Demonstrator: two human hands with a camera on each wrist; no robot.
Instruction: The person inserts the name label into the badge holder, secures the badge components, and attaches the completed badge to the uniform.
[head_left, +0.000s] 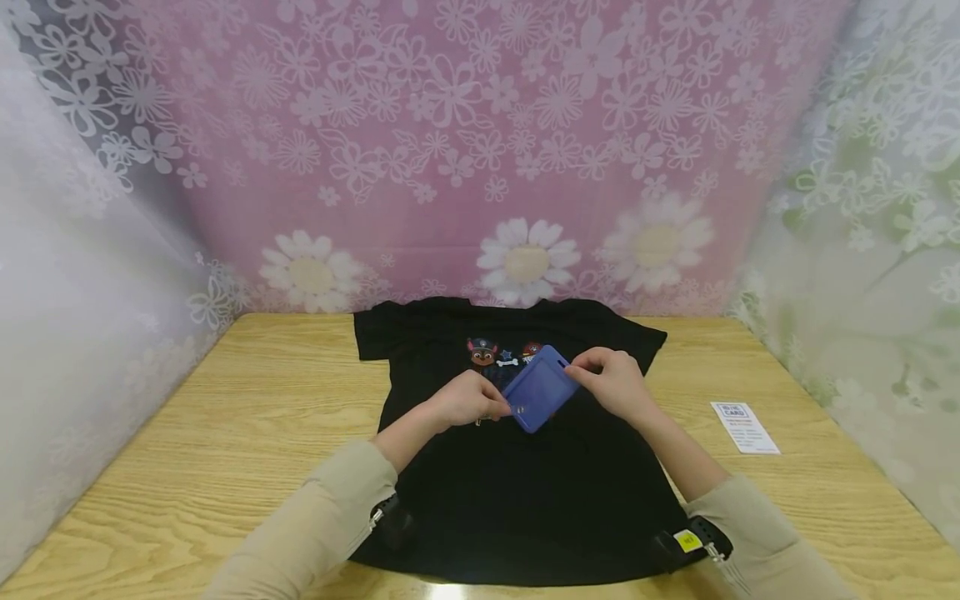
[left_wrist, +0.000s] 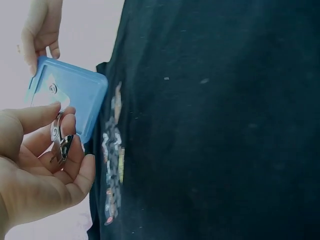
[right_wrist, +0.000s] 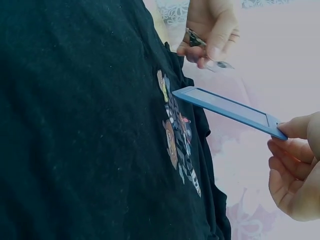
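Over the chest of a black T-shirt (head_left: 525, 500) spread on the table, my right hand (head_left: 613, 383) pinches a blue ID card holder (head_left: 538, 392) by its slotted end. The holder is tilted, its opposite end pointing down toward the shirt. My left hand (head_left: 467, 400) holds a badge clip between thumb and fingers; its metal clip (left_wrist: 65, 143) lies against the curled fingers. From the thumb tip a clear strap with a snap stud (right_wrist: 220, 64) sticks out toward the holder, overlapping it in the left wrist view. Part of the shirt's cartoon print (head_left: 482, 352) is hidden behind the holder.
A white printed card (head_left: 746, 428) lies on the wooden table (head_left: 247, 417) to the right of the shirt. Flowered curtains (head_left: 525, 150) stand behind the table and along both sides.
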